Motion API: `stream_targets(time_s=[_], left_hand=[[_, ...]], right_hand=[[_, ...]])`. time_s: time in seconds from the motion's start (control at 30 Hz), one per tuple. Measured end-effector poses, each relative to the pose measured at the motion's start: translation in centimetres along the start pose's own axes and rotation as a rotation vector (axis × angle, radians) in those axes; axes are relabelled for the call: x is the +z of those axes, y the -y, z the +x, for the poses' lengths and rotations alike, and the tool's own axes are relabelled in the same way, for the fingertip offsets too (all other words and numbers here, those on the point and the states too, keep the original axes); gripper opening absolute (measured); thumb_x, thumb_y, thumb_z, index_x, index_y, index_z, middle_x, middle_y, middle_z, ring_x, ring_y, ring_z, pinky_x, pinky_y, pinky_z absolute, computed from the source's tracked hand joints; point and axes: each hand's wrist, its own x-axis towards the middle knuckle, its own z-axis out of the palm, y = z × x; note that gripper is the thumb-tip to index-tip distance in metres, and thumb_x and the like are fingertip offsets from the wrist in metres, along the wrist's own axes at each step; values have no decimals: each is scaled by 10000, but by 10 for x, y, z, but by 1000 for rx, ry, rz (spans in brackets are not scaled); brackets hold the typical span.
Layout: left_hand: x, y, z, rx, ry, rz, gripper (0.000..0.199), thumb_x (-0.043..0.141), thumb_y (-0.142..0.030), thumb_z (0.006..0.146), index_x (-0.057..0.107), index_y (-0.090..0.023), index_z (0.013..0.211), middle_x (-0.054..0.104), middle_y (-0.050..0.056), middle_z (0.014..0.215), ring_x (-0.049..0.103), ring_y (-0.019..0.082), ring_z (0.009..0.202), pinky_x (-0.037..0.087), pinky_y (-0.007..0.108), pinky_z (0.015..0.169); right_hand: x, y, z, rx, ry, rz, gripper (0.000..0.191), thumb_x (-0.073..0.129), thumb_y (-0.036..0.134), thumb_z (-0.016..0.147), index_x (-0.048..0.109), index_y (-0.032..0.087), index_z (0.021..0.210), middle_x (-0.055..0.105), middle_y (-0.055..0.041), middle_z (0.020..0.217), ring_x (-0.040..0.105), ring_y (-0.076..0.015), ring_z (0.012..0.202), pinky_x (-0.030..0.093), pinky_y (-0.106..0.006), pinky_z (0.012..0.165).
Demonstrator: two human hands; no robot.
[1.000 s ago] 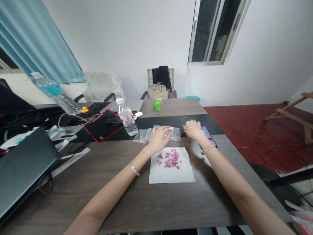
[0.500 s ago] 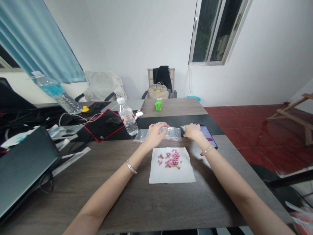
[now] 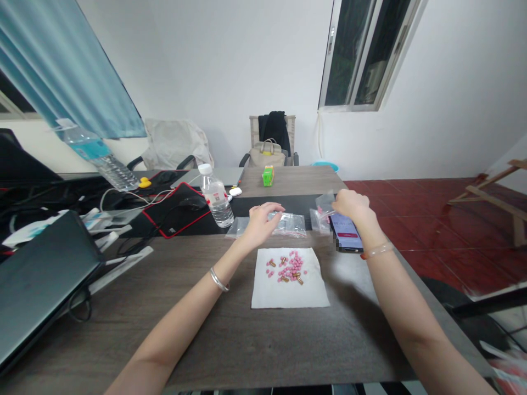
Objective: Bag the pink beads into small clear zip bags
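Observation:
Pink round pills [image 3: 295, 264] and several brown capsules [image 3: 299, 279] lie on a white paper sheet [image 3: 288, 296]. Beyond the sheet, flat clear plastic bags [image 3: 292, 224] rest on the dark strip of the table. My left hand [image 3: 263, 224] is over these bags with its fingers apart and nothing in them. To the right, my right hand [image 3: 352, 206] pinches the edge of another clear bag [image 3: 321, 216], raised at that edge, with some pink in it. Below that hand lies a phone [image 3: 346, 233] with its screen lit.
A water bottle [image 3: 217, 197] stands left of the bags, beside a red-edged black mouse pad [image 3: 175, 211]. A laptop [image 3: 49, 274] is at the left. Farther back sits a small green box [image 3: 268, 176].
My right hand has moved right and slightly up, drawing the clear bag out beside the phone. More of the phone's left part shows. My left hand has barely moved.

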Motion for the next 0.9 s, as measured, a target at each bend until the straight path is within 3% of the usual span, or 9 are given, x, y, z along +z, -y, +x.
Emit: stream_targets(time_s=[0.1,0.2,0.37,0.47,0.57,0.8,0.9], left_hand=[[0,-2,-2,0,6,-60,183,517,-188,886,688,-177,952,691,83,1124,625,220,1081,486,380,903],[2,-7,-4,42,10,-118,162,555,-249,885,671,-176,973,689,79,1111,636,206,1037,499,343,856],[1,-22,-10,183,-6,78,253,654,-412,830,629,-178,922,696,51,969,642,197,912,453,352,846],[-3,-32,-14,178,-4,251,263,645,-437,827,602,-180,859,692,26,882,637,193,841,407,358,826],[-9,-37,-15,154,32,317,184,563,-333,887,596,-178,793,692,4,795,636,172,782,371,346,820],[-16,-36,-12,171,146,310,208,446,-227,927,642,-171,887,706,21,839,628,167,740,380,345,827],[-16,-35,-11,156,175,187,216,451,-219,905,649,-165,840,682,13,763,604,154,684,407,316,774]], right_hand=[[-7,-13,-1,-35,-68,148,229,542,231,802,726,110,865,714,-208,997,677,-318,977,487,-361,775],[-8,-15,-1,-176,-67,439,209,522,198,805,679,131,685,710,-119,721,682,-207,667,477,-276,614],[-2,19,-13,-348,82,933,274,535,172,800,566,144,529,608,-32,495,526,-95,376,378,-203,412],[1,43,-27,-354,222,1029,277,532,136,798,560,144,522,560,6,423,504,-79,329,331,-182,365],[5,56,-34,-337,295,1063,278,526,116,793,555,142,518,553,16,407,506,-77,309,286,-177,332],[16,56,-26,-367,322,1179,266,543,175,813,544,152,548,552,24,410,474,-65,285,232,-183,307],[13,57,-30,-380,384,1155,339,549,287,861,556,149,552,553,15,420,497,-65,300,240,-176,309]])
